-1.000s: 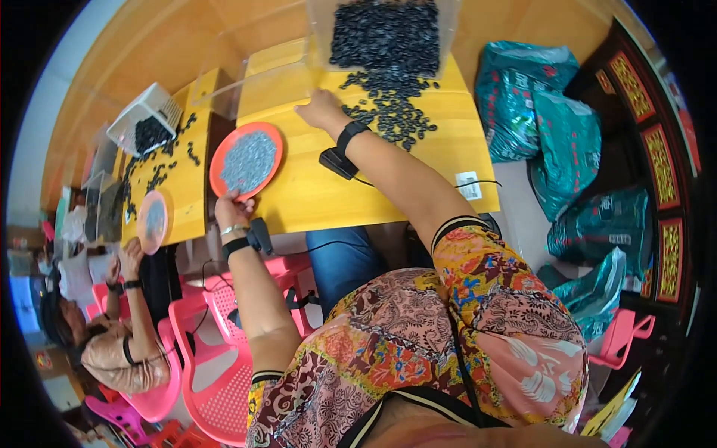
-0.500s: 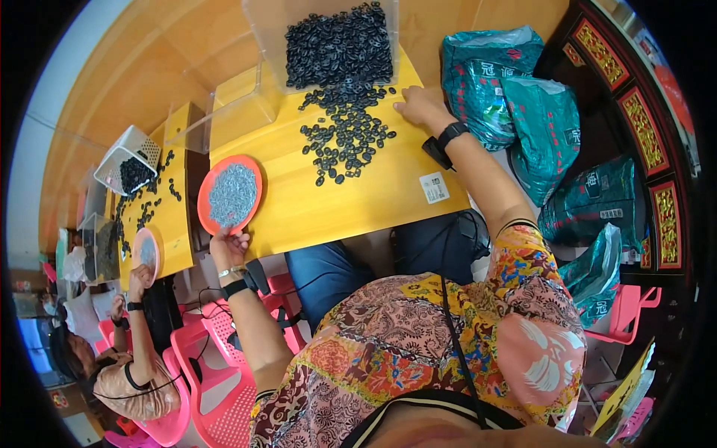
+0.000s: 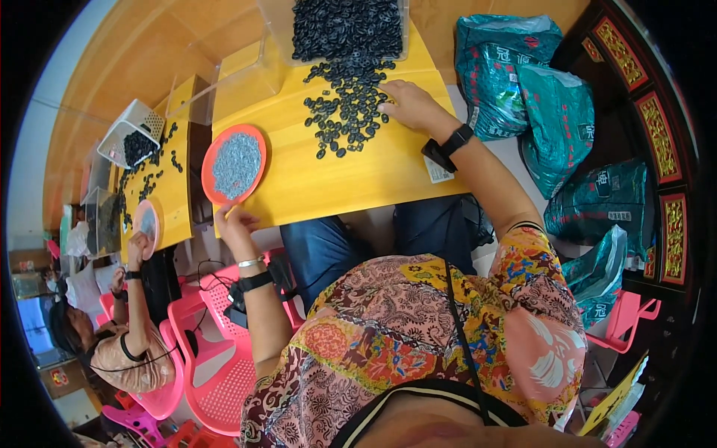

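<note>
My right hand [image 3: 414,104] reaches over the yellow table with its fingers apart, the fingertips at the right side of a spread of small black oval plastic pieces [image 3: 340,119]. My left hand [image 3: 237,222] is at the table's near edge, just below an orange plate [image 3: 208,173]. Its fingers are loosely bent and spread, and I see nothing between them. On the plate lies a heap of small silvery metal bits [image 3: 237,164], too fine to make out singly. Behind the spread, a clear plastic bin [image 3: 406,30] holds many more black pieces.
An empty-looking clear box [image 3: 246,75] stands at the back left. Green bags [image 3: 556,127] are piled to the right of the table. At far left a person sits at another yellow table [image 3: 175,201] with a white basket [image 3: 112,153]. A pink chair [image 3: 224,373] is beside me.
The view has shifted, so the table sits higher in the picture. My right hand has moved left from the table's edge to the black pieces. My left hand has dropped slightly away from the plate.
</note>
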Available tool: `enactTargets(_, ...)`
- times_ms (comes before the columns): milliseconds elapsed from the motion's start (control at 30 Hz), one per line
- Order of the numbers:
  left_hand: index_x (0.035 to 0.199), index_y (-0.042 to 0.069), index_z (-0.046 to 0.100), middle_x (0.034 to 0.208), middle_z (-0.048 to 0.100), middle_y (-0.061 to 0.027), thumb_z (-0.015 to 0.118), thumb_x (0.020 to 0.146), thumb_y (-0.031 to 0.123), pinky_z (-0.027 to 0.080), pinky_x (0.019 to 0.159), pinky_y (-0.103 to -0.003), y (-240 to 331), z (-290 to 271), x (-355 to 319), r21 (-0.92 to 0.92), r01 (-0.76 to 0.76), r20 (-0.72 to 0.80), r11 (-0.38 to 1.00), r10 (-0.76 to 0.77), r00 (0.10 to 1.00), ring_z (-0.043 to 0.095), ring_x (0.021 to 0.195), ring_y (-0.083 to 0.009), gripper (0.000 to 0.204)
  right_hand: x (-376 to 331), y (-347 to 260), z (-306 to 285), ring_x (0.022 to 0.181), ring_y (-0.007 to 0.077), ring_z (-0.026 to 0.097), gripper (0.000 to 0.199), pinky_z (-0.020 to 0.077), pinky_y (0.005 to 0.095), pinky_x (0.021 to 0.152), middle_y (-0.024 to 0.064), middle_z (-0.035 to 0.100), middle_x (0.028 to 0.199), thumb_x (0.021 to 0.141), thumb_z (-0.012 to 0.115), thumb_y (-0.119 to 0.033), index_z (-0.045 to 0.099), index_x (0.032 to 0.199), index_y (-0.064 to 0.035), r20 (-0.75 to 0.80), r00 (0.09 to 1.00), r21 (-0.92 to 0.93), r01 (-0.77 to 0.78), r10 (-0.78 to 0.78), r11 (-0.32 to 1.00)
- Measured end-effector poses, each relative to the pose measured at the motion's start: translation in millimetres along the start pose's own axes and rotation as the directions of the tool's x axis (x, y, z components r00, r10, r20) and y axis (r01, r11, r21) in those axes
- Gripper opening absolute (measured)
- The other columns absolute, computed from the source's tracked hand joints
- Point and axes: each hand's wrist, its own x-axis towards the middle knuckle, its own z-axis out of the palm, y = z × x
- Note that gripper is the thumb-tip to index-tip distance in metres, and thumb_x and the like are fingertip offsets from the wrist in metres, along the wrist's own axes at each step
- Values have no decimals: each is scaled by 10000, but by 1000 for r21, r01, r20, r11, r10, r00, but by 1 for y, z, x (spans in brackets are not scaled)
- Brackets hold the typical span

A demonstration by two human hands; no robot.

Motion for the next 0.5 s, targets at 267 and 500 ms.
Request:
enactTargets(267,1014,13,541,783,579,-84,532,811,101,468,657,-302,-5,73,-41,128,-453,477,883,345,808,578,728,-197,221,2,-54,12,956,303,541,344,451,389,835,126,589,943,753,617,-187,644,1073,-63,-35,970,-9,240,-240,971)
enactTargets(500,1169,-3,493,1224,469,-233,541,781,131,350,991,-435,11,137,-48,80,-958,735,276,633,244,414,1171,-395,413,22,-65,38,911,277,568,243,470,379,792,95,592,914,767,606,-160,685,994,-124,-38,973,-118,223,-229,968)
